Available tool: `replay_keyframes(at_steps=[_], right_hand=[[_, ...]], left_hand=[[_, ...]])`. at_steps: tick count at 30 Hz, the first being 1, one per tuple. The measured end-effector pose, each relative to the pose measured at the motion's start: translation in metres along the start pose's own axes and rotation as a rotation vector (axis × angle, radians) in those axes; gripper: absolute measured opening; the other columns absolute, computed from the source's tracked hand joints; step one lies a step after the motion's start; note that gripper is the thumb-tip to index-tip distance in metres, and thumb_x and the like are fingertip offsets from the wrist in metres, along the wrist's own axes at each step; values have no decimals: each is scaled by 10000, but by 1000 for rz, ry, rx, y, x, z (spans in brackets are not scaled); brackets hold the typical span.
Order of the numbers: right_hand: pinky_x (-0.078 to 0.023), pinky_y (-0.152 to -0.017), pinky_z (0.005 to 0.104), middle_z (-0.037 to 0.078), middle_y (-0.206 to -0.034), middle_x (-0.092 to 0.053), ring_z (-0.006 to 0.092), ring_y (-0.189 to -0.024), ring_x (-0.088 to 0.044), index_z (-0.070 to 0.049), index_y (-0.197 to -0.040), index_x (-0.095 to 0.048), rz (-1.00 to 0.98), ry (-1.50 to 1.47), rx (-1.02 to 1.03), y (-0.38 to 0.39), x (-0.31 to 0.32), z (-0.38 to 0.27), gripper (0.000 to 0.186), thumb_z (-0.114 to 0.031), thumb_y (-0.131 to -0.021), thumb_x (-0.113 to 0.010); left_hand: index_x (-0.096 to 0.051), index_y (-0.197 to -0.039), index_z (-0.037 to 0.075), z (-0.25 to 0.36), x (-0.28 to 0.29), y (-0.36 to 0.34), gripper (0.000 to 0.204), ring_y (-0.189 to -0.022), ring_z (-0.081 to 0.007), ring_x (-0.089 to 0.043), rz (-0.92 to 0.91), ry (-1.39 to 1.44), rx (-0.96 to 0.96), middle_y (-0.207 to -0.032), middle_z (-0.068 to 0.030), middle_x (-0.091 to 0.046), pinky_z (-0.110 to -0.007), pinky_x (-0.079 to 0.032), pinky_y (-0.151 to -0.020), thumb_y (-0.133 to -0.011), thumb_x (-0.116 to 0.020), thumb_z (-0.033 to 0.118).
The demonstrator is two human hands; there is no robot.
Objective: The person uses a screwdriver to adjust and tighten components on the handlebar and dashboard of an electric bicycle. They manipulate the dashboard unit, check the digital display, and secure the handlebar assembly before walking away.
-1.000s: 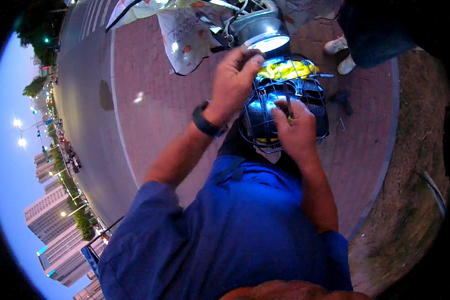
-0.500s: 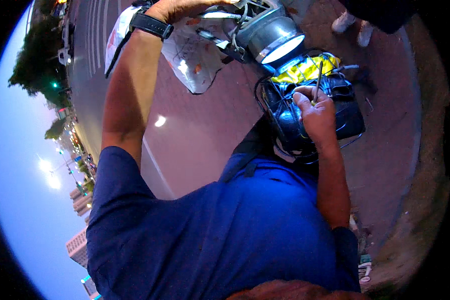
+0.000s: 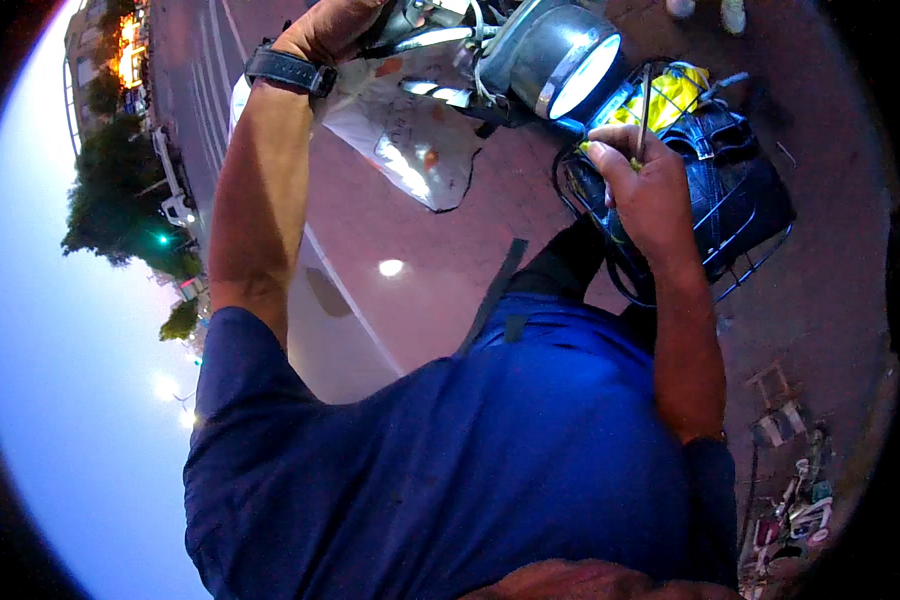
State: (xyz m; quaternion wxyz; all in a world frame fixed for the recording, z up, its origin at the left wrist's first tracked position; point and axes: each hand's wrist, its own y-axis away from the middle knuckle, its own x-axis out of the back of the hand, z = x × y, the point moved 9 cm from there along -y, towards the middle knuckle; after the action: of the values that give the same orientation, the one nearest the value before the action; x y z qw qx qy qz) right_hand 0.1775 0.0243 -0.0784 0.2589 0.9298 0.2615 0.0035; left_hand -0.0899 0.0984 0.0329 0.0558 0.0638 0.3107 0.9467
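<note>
My right hand (image 3: 650, 195) is closed on a thin metal rod (image 3: 646, 105) that points up from the fingers. Yellow-green bits show at the fingertips; the rod's exact kind is unclear. This hand is over the near left edge of a wire basket (image 3: 745, 275) holding a black bag (image 3: 735, 195) and bright yellow cloth (image 3: 678, 95). Left of the cloth, a round dark lamp housing (image 3: 550, 65) has a brightly lit face. My left hand (image 3: 328, 30), below a black wristband, is at the upper edge beside a pale metal bar (image 3: 430, 38); its fingers are largely cut off.
A pale plastic bag (image 3: 395, 135) hangs beyond my left forearm. Reddish paving (image 3: 450, 235) lies below, with a white line and a road at left. Another person's shoes (image 3: 732, 15) stand at the far right. Assorted objects (image 3: 795, 515) lie on the ground at lower right.
The view has shifted, so the lamp, basket and right hand appear farther right. The right hand is now nearer the basket's left edge, still gripping the rod. Less of the left hand shows.
</note>
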Motion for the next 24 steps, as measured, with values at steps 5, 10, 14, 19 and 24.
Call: replay_keyframes(at_steps=[5,10,14,19,24], right_hand=[[-543,-805,342,130,-927,-744,205,-841,-699,23,-1075,-725,-10,3,123,-9,-19,-16,245,-155,-906,-711],[-567,-814,416,208,-928,-734,346,-891,-738,35,-1083,-706,0,109,324,-17,-36,-43,234,-116,-905,-690],[-576,-835,443,273,-956,-716,403,-941,-730,47,-1205,-638,-26,3,437,-26,-61,-62,346,-104,-894,-666],[-545,-935,484,330,-1042,-689,472,-988,-702,65,-1371,-458,-27,10,304,-58,-93,-69,560,-93,-876,-666],[-523,-1004,476,313,-1169,-667,446,-1103,-680,11,-1460,-400,-34,-53,213,-81,-107,-76,647,-87,-886,-681]], left_hand=[[-374,-1524,50,4,-8,6,584,-1036,-165,-637,56,23,39,-1198,-42,-630,-343,-549,-923,-1000,-600,172],[-418,-1489,27,-3,5,-1,556,-1054,-155,-625,51,-100,76,-1246,-40,-610,-301,-519,-943,-987,-610,169],[-544,-1356,25,8,-4,8,404,-988,-127,-629,136,-166,82,-1127,-12,-648,-287,-518,-903,-987,-617,172],[-541,-1350,23,11,-15,4,397,-1010,-125,-614,126,-193,95,-1141,-20,-635,-286,-510,-905,-996,-616,185],[-541,-1359,52,-4,13,12,516,-1094,-146,-619,177,-376,58,-1228,-40,-628,-317,-497,-987,-1015,-622,428]])
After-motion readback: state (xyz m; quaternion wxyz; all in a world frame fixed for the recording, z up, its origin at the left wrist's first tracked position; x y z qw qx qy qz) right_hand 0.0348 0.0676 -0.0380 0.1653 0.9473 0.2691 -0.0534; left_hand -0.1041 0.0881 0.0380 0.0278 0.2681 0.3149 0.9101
